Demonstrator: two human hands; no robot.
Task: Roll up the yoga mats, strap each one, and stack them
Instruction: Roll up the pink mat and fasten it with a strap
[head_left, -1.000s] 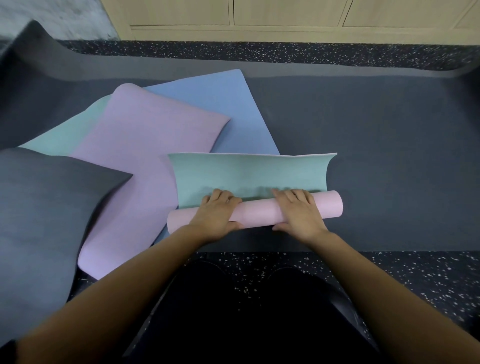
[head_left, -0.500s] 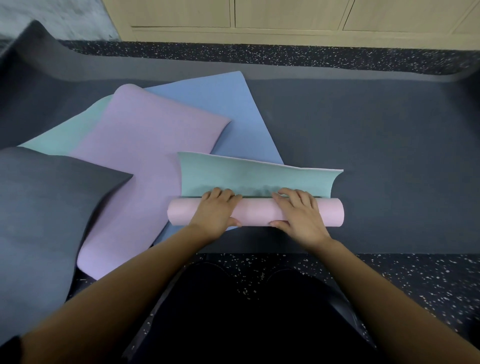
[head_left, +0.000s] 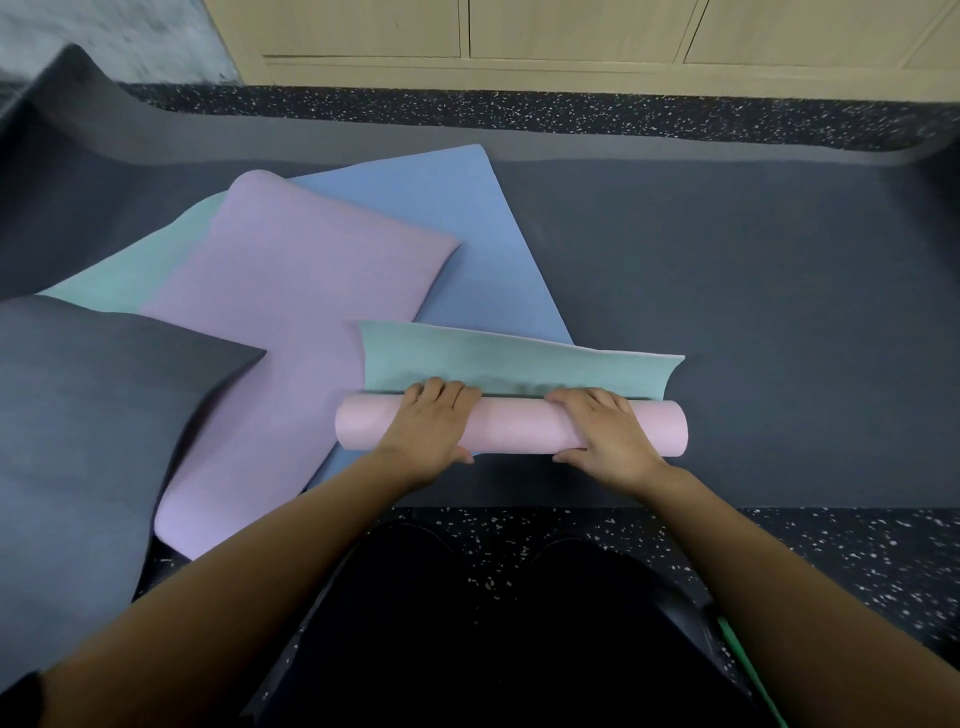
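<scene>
A mat, pink outside and teal inside, lies mostly rolled into a pink roll (head_left: 519, 428) in front of my knees. Its loose teal end (head_left: 509, 364) stands up just behind the roll. My left hand (head_left: 431, 426) grips the roll left of its middle, and my right hand (head_left: 608, 434) grips it right of the middle. Fingers of both hands curl over the top and the thumbs sit on the near side. To the left, flat mats overlap: a purple mat (head_left: 291, 291), a blue mat (head_left: 467, 218), a teal mat (head_left: 130, 280) and a dark grey mat (head_left: 78, 415).
Everything lies on a large grey floor mat (head_left: 727, 286) over speckled black flooring (head_left: 831, 545). Wooden cabinets (head_left: 571, 31) line the far side. A thin green strip (head_left: 743, 660) shows by my right knee.
The roll has turned a little farther away from me under both hands. The loose teal end has grown shorter.
</scene>
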